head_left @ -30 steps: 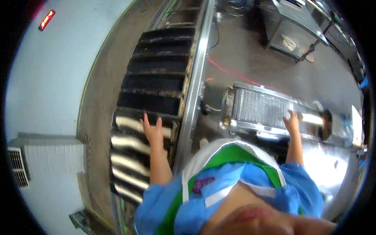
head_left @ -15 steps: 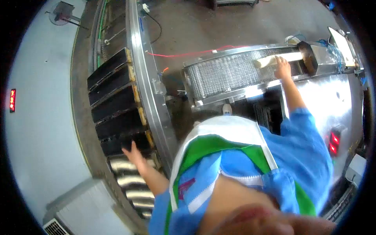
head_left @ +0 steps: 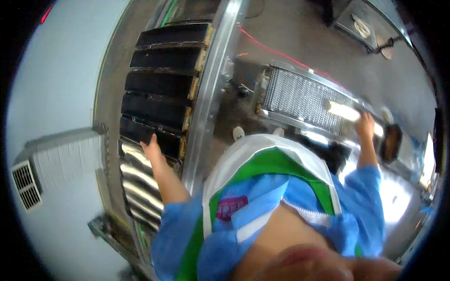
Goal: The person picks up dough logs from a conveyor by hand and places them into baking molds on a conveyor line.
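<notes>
A long, pale roll that looks like dough (head_left: 343, 111) lies on the wire-mesh conveyor (head_left: 293, 96), reaching back toward a metal outlet. My right hand (head_left: 365, 126) is closed over the middle of this roll, its fingers bent across the top. Over on the left, my left hand (head_left: 153, 149) is open, with finger and thumb apart. It hovers at or rests on the near edge of a black mould (head_left: 145, 131); contact cannot be told. Bright, striped shiny moulds (head_left: 140, 180) lie just below that hand.
More black moulds (head_left: 166, 58) form a row along a steel rail (head_left: 206, 98). A metal outlet housing (head_left: 393, 145) stands at the conveyor's right end. A red cord (head_left: 276, 51) runs behind the conveyor. A grey duct with a vent (head_left: 70, 157) is at the left wall.
The view has turned, shifting the conveyor right and down. More of the roll shows beyond the outlet, and my right hand has closed over it. My left hand stays open by the moulds.
</notes>
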A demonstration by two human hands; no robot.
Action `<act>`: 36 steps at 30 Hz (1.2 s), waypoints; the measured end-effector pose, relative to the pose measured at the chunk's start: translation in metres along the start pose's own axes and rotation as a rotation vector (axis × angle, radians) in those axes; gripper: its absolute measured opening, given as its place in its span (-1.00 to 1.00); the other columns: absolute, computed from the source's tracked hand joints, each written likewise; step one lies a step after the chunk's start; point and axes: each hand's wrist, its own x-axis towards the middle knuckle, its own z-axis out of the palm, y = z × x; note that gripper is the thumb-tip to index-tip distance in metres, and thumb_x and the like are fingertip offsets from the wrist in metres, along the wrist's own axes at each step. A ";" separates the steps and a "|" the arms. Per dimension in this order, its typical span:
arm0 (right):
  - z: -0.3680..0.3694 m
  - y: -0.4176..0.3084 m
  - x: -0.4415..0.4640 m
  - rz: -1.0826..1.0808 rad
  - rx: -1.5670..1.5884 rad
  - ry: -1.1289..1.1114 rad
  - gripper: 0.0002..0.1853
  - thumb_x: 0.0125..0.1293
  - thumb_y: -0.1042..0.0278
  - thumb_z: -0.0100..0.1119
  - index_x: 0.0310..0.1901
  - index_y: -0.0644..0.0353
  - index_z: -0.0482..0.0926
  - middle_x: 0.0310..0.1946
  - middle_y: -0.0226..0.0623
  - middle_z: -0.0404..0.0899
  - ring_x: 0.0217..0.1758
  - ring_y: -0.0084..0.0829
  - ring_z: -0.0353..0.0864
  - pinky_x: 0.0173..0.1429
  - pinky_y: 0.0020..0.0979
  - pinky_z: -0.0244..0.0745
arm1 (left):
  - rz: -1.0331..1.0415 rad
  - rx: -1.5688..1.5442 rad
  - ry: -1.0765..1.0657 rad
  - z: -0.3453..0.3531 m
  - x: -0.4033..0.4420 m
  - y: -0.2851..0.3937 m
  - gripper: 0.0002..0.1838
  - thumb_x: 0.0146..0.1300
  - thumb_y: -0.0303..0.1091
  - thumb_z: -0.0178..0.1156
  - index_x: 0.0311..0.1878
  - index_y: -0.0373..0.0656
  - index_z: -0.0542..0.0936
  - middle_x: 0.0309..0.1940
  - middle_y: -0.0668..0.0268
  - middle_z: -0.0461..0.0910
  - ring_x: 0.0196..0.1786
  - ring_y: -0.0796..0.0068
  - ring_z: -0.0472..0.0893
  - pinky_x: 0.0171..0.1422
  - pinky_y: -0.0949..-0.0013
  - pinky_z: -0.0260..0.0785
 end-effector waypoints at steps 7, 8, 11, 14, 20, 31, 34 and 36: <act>-0.011 0.000 0.034 -0.240 0.675 -0.067 -0.73 0.05 0.33 0.04 -0.20 0.25 0.47 -0.38 -0.11 0.54 -0.32 -0.21 0.56 -0.24 -0.30 0.43 | -0.028 0.004 0.091 -0.004 0.018 -0.026 -0.15 0.01 -0.33 0.27 0.31 -0.35 0.04 0.25 0.01 0.18 0.23 0.25 0.29 0.30 0.36 0.08; -0.026 -0.011 0.036 -0.200 0.953 -0.155 -0.76 0.07 0.34 0.03 -0.22 0.24 0.48 -0.44 -0.24 0.54 -0.41 -0.32 0.55 -0.30 -0.38 0.42 | -0.041 0.008 0.100 -0.004 0.022 -0.029 -0.15 0.01 -0.33 0.27 0.31 -0.35 0.04 0.25 0.01 0.18 0.23 0.25 0.29 0.30 0.36 0.08; -0.091 -0.087 0.024 0.006 1.449 -0.315 -0.64 0.15 0.34 -0.01 -0.02 0.30 0.38 -0.26 -0.24 0.46 -0.28 -0.43 0.49 -0.24 -0.47 0.42 | 0.006 0.011 0.086 -0.004 0.022 -0.035 -0.20 0.03 -0.34 0.26 0.29 -0.37 0.09 0.19 -0.01 0.27 0.18 0.25 0.34 0.26 0.37 0.12; -0.140 -0.193 0.025 -0.202 1.770 -0.503 -0.37 0.13 0.18 0.07 0.19 0.32 0.18 -0.02 -0.13 0.40 -0.05 -0.31 0.47 -0.06 -0.37 0.45 | 0.038 0.038 0.106 0.005 0.016 -0.027 -0.24 0.06 -0.35 0.24 0.27 -0.39 0.11 0.15 -0.01 0.33 0.14 0.25 0.38 0.24 0.38 0.15; -0.241 -0.398 0.010 -0.727 1.804 -0.701 -0.45 0.11 0.34 0.08 0.15 0.31 0.23 -0.12 -0.15 0.46 -0.16 -0.39 0.53 -0.09 -0.43 0.48 | 0.048 -0.244 0.050 0.010 0.028 -0.050 -0.36 0.11 -0.44 0.19 0.24 -0.37 0.18 0.13 0.04 0.35 0.14 0.30 0.39 0.21 0.38 0.18; -0.169 -0.655 0.039 -1.097 0.818 -0.031 -0.27 0.03 0.12 0.22 0.18 0.33 0.22 -0.02 0.00 0.44 -0.01 -0.19 0.47 0.10 -0.36 0.35 | 0.178 -0.338 0.060 0.025 0.054 -0.102 -0.46 0.11 -0.56 0.16 0.19 -0.39 0.26 0.18 0.05 0.29 0.21 0.30 0.33 0.28 0.34 0.15; -0.133 -0.620 0.041 -1.153 0.851 0.007 -0.35 -0.01 0.27 0.23 0.15 0.30 0.27 -0.02 0.01 0.45 -0.05 -0.14 0.51 0.06 -0.32 0.40 | 0.162 -0.244 0.124 0.026 0.073 -0.108 -0.48 0.11 -0.54 0.17 0.16 -0.39 0.30 0.16 0.05 0.31 0.20 0.30 0.33 0.27 0.35 0.15; -0.112 -0.571 0.050 -1.118 0.798 0.075 -0.42 0.02 0.36 0.20 0.13 0.20 0.31 0.03 -0.06 0.42 -0.08 -0.21 0.53 0.00 -0.30 0.44 | 0.136 -0.290 0.121 0.028 0.083 -0.111 -0.48 0.10 -0.53 0.19 0.16 -0.36 0.31 0.15 0.05 0.33 0.19 0.31 0.35 0.26 0.36 0.17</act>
